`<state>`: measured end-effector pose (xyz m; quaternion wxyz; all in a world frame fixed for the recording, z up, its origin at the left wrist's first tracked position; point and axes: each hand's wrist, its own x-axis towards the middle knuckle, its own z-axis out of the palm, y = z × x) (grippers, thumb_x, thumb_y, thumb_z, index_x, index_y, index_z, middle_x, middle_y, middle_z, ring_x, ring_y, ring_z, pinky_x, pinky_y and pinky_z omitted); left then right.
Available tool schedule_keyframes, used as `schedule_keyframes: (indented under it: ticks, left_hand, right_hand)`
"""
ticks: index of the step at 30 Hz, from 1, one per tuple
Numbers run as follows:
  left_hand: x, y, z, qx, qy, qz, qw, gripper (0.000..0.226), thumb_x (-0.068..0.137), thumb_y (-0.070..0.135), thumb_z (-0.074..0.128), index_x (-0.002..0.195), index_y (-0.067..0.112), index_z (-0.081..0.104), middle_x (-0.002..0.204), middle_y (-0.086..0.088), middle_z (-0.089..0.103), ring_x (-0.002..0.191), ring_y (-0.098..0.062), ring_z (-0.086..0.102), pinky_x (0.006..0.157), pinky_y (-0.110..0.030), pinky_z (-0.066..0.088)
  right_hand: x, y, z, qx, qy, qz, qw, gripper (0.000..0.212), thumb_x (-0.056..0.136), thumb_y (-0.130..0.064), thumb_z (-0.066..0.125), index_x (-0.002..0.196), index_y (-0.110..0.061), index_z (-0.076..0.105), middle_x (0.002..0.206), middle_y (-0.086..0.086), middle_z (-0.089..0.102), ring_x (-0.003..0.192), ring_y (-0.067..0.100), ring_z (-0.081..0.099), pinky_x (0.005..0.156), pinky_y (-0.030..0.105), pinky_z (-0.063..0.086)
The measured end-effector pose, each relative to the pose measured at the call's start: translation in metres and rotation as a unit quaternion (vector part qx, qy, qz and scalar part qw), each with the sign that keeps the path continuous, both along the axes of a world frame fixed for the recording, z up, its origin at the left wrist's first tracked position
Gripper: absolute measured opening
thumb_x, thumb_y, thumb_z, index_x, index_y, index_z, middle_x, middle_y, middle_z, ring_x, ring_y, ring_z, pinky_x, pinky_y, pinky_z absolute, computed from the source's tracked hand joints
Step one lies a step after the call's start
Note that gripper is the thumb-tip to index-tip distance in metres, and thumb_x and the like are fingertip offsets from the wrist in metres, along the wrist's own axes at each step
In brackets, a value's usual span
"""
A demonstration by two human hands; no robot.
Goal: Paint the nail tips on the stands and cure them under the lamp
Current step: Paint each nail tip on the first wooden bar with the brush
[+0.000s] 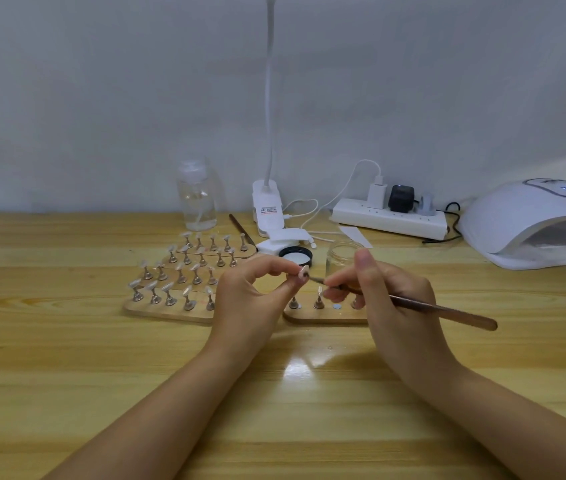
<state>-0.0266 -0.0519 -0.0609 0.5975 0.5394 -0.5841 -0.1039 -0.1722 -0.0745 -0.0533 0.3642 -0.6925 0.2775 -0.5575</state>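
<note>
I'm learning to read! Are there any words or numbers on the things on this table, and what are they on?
Curing lamp: its small lit screen shows marks that might be digits, too blurred to read.
Clip lamp base: a sticker with red and dark print, too small to read.
Power strip: no print I can make out.
Clear bottle, glass jar and brush: no labels show.

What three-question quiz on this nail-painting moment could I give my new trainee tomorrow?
1. True or false: the right hand holds the brush.
2. What does the left hand pinch? A) nail tip on its stand B) jar lid C) plug
3. Which side of the table is the curing lamp on, as the person sees it?

Key: 1 true; 2 A; 3 right.
</note>
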Motion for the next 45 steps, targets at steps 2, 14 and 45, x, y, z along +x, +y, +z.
schedule_keyframes:
  ticks: [2,14,45]
  left_hand:
    - [0.0,-0.0004,0.0003,-0.006,-0.004,-0.003,1.0,0.019,0.071,0.011,0.075,0.07,0.028,0.066,0.073,0.013,0.065,0.077,0.002,0.059,0.076,-0.005,0.038]
    - [0.0008,-0.0014,-0.0012,-0.001,0.005,-0.008,1.0,0.024,0.069,0.009,0.076,0.068,0.031,0.067,0.072,0.012,0.065,0.075,-0.001,0.059,0.075,-0.01,0.042]
    - [-0.0001,-0.0027,-0.002,-0.002,0.022,-0.023,0.999,0.021,0.069,0.008,0.076,0.069,0.027,0.069,0.073,0.011,0.064,0.043,-0.004,0.03,0.048,-0.007,0.029]
  right_hand:
    - [-0.0011,0.0005,-0.0004,-0.003,-0.009,0.004,1.0,0.039,0.088,-0.033,0.04,0.065,-0.018,0.068,0.06,0.0,0.068,0.056,0.002,0.063,0.055,0.007,0.042]
    - [-0.0011,-0.0008,-0.0006,-0.018,-0.006,-0.012,1.0,0.037,0.09,-0.032,0.041,0.071,-0.018,0.069,0.063,0.0,0.069,0.06,0.004,0.064,0.057,0.008,0.043]
    - [-0.0027,0.0013,0.0008,0.027,-0.008,0.007,1.0,0.045,0.091,-0.045,0.046,0.063,-0.018,0.068,0.059,0.005,0.067,0.05,0.015,0.061,0.051,0.018,0.048]
